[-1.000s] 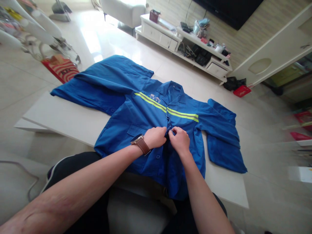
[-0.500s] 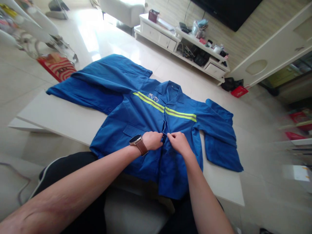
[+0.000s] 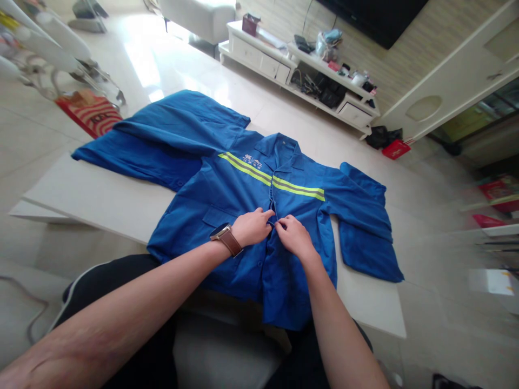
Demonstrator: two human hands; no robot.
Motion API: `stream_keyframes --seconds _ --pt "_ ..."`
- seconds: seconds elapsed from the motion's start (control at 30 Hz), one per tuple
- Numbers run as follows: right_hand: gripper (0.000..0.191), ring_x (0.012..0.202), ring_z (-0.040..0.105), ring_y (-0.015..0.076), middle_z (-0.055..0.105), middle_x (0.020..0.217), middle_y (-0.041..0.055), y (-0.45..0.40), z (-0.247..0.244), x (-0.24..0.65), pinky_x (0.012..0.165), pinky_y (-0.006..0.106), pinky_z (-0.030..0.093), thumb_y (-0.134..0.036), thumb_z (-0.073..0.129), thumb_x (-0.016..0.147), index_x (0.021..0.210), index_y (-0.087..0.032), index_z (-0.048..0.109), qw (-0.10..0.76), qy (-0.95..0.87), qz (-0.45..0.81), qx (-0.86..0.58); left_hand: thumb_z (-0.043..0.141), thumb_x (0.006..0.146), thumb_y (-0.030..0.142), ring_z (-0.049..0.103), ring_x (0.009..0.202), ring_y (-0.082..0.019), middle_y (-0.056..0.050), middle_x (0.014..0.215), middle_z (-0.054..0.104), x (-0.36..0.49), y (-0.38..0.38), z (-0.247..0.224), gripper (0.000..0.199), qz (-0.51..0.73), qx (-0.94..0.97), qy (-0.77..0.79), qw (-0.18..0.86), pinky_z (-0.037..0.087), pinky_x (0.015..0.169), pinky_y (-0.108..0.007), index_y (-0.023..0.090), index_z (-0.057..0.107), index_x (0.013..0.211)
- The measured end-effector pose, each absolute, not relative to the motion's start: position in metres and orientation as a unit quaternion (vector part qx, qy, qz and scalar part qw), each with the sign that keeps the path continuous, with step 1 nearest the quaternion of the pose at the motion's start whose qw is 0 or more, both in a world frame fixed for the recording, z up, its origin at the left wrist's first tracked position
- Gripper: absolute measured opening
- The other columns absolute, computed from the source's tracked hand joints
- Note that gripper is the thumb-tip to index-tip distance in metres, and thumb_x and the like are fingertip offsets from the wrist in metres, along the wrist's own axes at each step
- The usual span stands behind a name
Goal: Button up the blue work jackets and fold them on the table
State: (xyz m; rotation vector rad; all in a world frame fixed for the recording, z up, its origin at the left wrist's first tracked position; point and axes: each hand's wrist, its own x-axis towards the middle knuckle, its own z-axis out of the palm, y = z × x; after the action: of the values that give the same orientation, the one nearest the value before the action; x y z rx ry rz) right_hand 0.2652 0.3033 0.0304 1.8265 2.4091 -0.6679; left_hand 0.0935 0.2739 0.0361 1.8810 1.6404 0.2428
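Observation:
A blue work jacket (image 3: 235, 189) with a yellow and grey reflective stripe (image 3: 298, 188) across the chest lies spread face up, collar away from me. Its sleeves stretch out to both sides. My left hand (image 3: 252, 227), with a brown-strapped watch (image 3: 227, 237) on the wrist, is at the front opening, fingers bent onto the placket edge. Close beside it, my right hand (image 3: 294, 235) pinches the other front edge between thumb and fingers. The edges lie slightly parted between my hands. What is under the left fingertips is hidden. A button (image 3: 260, 263) shows lower down.
The jacket rests on a low white table (image 3: 101, 189), overhanging its near edge. A red striped paper bag (image 3: 91, 116) stands beyond the left sleeve. Across the tiled floor is a white TV cabinet (image 3: 259, 59) with small items on it. My knees are below the table edge.
My left hand's fingers have lifted and loosened somewhat from a tight pinch at the placket. My right hand still pinches the edge. The view has shifted slightly.

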Motion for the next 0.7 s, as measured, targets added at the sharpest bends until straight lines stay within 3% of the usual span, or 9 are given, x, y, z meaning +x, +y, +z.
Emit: stream_keyframes --seconds 0.17,0.4,0.57,0.7 --pt "0.033 0.104 0.067 0.0191 0.068 0.127 0.0054 0.306 0.019 0.267 0.086 0.026 0.045 -0.029 0.045 0.104 0.11 -0.025 0.077 -0.016 0.804 -0.243 0.543 0.045 0.094 0.025 0.072 0.102 -0.03 -0.012 0.125 0.066 0.095 0.27 0.036 0.043 0.08 0.727 0.606 0.313 0.054 0.089 -0.039 0.026 0.064 0.132" --pt "0.028 0.101 0.069 0.0214 0.074 0.112 0.0089 0.309 0.022 0.265 0.088 0.027 0.048 -0.026 0.053 0.1 0.101 -0.02 0.08 -0.04 0.795 -0.207 0.568 0.057 0.09 0.032 0.068 0.113 -0.031 -0.013 0.129 0.069 0.081 0.282 0.031 0.039 0.16 0.663 0.637 0.36 0.052 0.094 -0.038 0.021 0.066 0.126" --pt "0.026 0.099 0.07 0.0198 0.076 0.109 0.0077 0.316 0.032 0.273 0.093 0.027 0.049 -0.011 0.057 0.092 0.104 -0.017 0.079 -0.159 0.761 -0.197 0.597 0.064 0.085 0.025 0.071 0.077 -0.022 -0.006 0.088 0.073 0.085 0.309 0.022 0.037 0.266 0.477 0.655 0.523 0.05 0.061 -0.027 0.015 0.06 0.12" --pt "0.024 0.091 0.071 0.0195 0.078 0.098 0.0065 0.318 0.041 0.281 0.087 0.027 0.05 -0.007 0.061 0.086 0.096 -0.017 0.08 -0.198 0.735 -0.216 0.612 0.071 0.083 0.021 0.064 0.065 -0.017 0.0 0.076 0.064 0.108 0.331 0.01 0.04 0.31 0.4 0.649 0.568 0.044 0.053 -0.023 0.017 0.053 0.118"
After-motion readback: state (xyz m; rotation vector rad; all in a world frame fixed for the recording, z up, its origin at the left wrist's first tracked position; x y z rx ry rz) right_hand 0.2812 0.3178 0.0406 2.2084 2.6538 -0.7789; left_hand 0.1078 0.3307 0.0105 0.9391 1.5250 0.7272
